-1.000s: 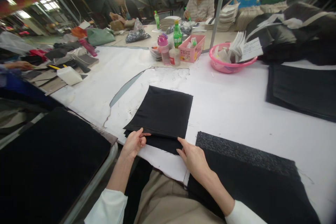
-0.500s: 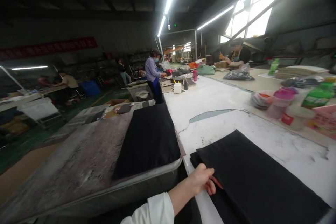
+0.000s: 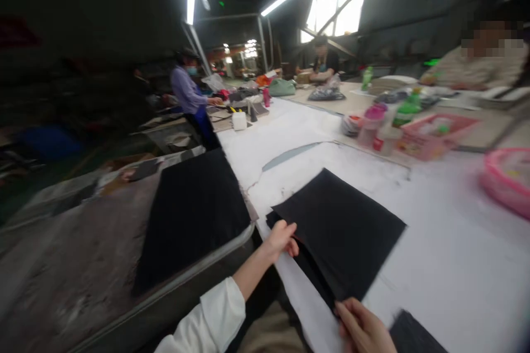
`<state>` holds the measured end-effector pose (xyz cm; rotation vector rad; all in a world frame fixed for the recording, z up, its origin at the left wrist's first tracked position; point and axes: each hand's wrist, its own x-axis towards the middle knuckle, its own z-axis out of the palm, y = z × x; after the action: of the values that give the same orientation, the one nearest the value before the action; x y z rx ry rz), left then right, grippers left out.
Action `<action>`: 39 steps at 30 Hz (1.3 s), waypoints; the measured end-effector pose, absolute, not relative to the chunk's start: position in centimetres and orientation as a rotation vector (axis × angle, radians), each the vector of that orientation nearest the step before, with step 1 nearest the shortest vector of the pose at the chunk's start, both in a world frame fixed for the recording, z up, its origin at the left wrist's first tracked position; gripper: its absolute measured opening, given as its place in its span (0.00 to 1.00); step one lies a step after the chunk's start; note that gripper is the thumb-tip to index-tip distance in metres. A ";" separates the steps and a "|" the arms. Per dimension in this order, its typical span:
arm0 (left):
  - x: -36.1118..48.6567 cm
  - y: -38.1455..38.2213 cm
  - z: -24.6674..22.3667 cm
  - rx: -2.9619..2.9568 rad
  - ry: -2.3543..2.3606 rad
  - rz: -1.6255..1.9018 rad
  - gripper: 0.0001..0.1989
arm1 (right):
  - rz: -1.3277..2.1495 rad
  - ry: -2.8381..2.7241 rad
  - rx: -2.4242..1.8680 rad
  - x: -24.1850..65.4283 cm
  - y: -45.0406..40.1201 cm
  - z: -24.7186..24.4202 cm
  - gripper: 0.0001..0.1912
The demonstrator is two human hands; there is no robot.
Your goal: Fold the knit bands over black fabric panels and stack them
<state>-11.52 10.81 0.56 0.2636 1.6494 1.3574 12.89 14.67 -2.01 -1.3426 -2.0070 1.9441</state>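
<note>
A black sheet (image 3: 339, 220), perhaps fabric or thin leather, lies on the white tabletop with at least one more dark layer under its left edge. My left hand (image 3: 282, 241) is closed on that left edge near the far left corner. At the near corner, my right hand (image 3: 361, 324) pinches the same edge between thumb and fingers. Between the hands the edge is slightly raised, leaving a dark gap over the layer below. A second black sheet (image 3: 194, 215) rests flat on the lower, worn table to the left.
A dark piece (image 3: 414, 333) lies right of my right hand. Across the white table (image 3: 439, 242) stand a pink basket (image 3: 434, 143), a green bottle (image 3: 408, 107) and a round pink basket (image 3: 507, 182). Co-workers sit at the far right; a person in purple (image 3: 188, 88) stands at the left.
The view has swung right, bringing the round pink basket and another person into sight. My right hand has appeared at the sheet's near corner. My left hand keeps its hold on the edge.
</note>
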 end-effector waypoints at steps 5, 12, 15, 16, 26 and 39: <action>-11.8 10.5 -0.4 0.389 1.681 1.299 0.23 | 1.349 -2.324 -1.406 14.8 13.5 1.4 0.11; -12.0 10.2 -0.8 0.481 1.765 1.250 0.23 | 0.689 -2.623 -1.332 16.2 11.8 1.0 0.12; -11.9 10.2 -0.9 0.501 1.800 1.237 0.22 | 0.543 -2.658 -1.273 16.3 11.6 0.1 0.15; -11.9 10.2 -0.9 0.505 1.810 1.230 0.22 | 0.515 -2.659 -1.269 16.3 11.6 -0.1 0.15; -12.4 10.4 -0.1 0.474 1.856 1.231 0.24 | 0.313 -2.563 -1.190 15.7 11.8 -0.9 0.16; -16.7 11.6 0.1 0.326 2.047 1.454 0.24 | 0.231 -2.401 -1.136 15.6 11.8 -2.7 0.16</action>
<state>-16.71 11.55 0.14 0.3262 2.0468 1.4539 15.60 11.82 -2.68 -1.1364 -2.4009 0.2309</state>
